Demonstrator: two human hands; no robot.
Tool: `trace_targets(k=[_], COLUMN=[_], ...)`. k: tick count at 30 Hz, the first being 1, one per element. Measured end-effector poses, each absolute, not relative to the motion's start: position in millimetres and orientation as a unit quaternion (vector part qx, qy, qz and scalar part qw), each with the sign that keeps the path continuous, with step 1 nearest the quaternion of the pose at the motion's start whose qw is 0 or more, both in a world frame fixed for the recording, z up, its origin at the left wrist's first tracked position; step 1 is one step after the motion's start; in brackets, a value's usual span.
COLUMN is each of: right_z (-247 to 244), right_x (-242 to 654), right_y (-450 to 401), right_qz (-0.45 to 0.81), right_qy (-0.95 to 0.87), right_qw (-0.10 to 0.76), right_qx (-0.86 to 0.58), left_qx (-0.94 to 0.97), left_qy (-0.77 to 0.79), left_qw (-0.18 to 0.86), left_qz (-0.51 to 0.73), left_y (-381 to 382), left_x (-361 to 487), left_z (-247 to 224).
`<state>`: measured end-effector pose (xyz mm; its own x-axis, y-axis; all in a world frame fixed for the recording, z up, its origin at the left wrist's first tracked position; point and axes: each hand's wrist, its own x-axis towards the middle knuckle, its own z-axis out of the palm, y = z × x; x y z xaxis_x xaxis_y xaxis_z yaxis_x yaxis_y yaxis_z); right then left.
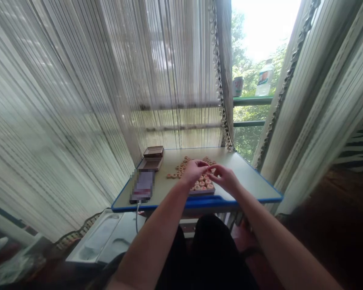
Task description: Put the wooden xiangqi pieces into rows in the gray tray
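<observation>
My left hand (195,171) and my right hand (226,178) meet at the fingertips above a shallow box (202,192) near the table's front edge. Both have their fingers bent in a pinch. A small reddish spot shows between the fingertips, too small to make out. Round wooden Chinese chess pieces (203,183) with red characters fill the near part of the box, lying flat. My hands hide its far part. More loose Chinese chess pieces (174,176) lie scattered on the table to the left of and beyond my hands.
The table (251,173) has a blue edge. At its left lie an open brown case (151,163) and a blurred phone (143,185) with a white cable (137,217) hanging over the edge. Curtains (175,72) hang behind. A can (238,86) and bottle (264,78) stand on the window rail.
</observation>
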<state>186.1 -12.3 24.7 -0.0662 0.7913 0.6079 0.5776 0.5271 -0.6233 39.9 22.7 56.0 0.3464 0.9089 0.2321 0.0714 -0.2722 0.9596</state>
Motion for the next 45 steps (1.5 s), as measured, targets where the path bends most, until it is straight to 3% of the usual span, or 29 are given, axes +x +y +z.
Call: trace_targets(k=[6,13,18,38,45], right_z=[24.7,35.6,41.5,32.4,37.5], right_x=[189.9,180.2,168.8,162.9,156.2], right_y=[-9.1,-0.5,12.3,16.2,13.8], right_qz=[0.210,0.172,0.181,0.168,0.118], right_qy=[-0.726,-0.782,-0.791,-0.787,-0.805], right_qw=[0.453,0.248,0.178,0.167,0.179], right_qx=[-0.474,-0.546,-0.557,-0.569,-0.553], left_qx=[0.755,0.722,0.711,0.735,0.787], left_qy=[0.368,0.487,0.553,0.571,0.460], left_qw=[0.367,0.114,-0.002,-0.043,-0.014], left_qz=[0.401,0.478,0.434,0.363,0.410], left_y=[22.1,36.2,43.9,36.7,32.6], left_x=[37.7,9.2,-14.7,-10.8,-12.6], left_z=[50.6,34.8,10.9,4.8,5.3])
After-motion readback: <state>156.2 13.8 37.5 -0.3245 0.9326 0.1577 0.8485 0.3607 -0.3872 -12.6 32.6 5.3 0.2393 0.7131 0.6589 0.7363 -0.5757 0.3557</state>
